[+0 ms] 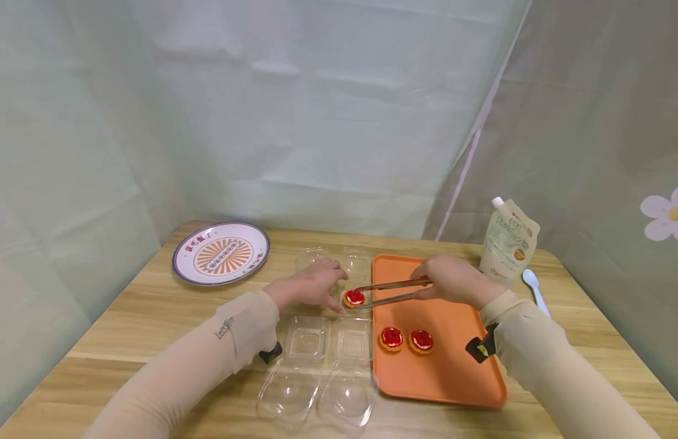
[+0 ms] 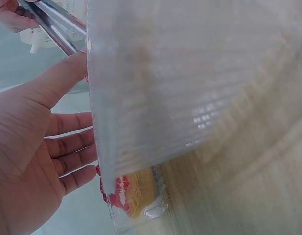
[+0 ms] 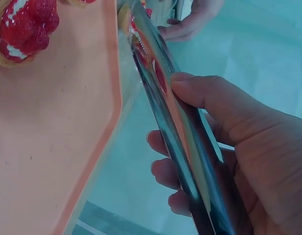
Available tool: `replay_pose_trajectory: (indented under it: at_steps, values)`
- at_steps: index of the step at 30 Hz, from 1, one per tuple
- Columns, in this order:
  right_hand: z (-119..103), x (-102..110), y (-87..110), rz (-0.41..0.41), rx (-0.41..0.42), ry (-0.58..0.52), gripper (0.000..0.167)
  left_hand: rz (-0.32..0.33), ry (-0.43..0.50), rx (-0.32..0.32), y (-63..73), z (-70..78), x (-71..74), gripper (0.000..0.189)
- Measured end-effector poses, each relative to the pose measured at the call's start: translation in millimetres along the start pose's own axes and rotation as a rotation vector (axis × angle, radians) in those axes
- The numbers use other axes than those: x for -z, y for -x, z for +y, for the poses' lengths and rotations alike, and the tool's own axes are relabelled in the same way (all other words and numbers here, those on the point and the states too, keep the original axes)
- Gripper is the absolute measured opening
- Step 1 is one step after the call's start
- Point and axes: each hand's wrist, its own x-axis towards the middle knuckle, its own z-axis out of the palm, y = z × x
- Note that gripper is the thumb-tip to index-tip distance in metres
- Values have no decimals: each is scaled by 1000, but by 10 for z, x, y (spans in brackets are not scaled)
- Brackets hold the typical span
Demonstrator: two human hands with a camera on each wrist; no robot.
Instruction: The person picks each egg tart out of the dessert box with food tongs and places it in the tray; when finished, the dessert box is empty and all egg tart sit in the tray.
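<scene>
My right hand (image 1: pixel 451 279) grips metal tongs (image 3: pixel 163 93), thumb on one arm and curled fingers on the other. Their tips lie on either side of a red-topped tart (image 1: pixel 354 297) in a clear plastic container (image 1: pixel 362 263); I cannot tell whether they squeeze it. My left hand (image 1: pixel 311 283) reaches over the same container, its fingers extended at the plastic edge in the left wrist view, and hides its left part. A tart (image 2: pixel 136 193) shows through the plastic there; whether it is the same one I cannot tell. Two more tarts (image 1: pixel 391 338) (image 1: pixel 421 341) sit on the orange tray (image 1: pixel 454 378).
A second clear container (image 1: pixel 308 336) lies opened in front, its domed lid (image 1: pixel 347 396) toward me. At the back left stands a patterned plate (image 1: pixel 224 253). Right of the tray are a spouted pouch (image 1: pixel 509 241) and a white spoon (image 1: pixel 535 291). Fabric hangs behind the table.
</scene>
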Motion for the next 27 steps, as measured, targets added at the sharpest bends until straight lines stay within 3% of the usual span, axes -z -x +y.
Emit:
replay_pose_trajectory:
  at_steps: [12,27]
  values:
    - [2,-49,56,33,8,3,25,5,1,-4,15,1,4,77]
    - [21,44,234,77,-90,-9,25,5,17,-6,13,-10,-5,77]
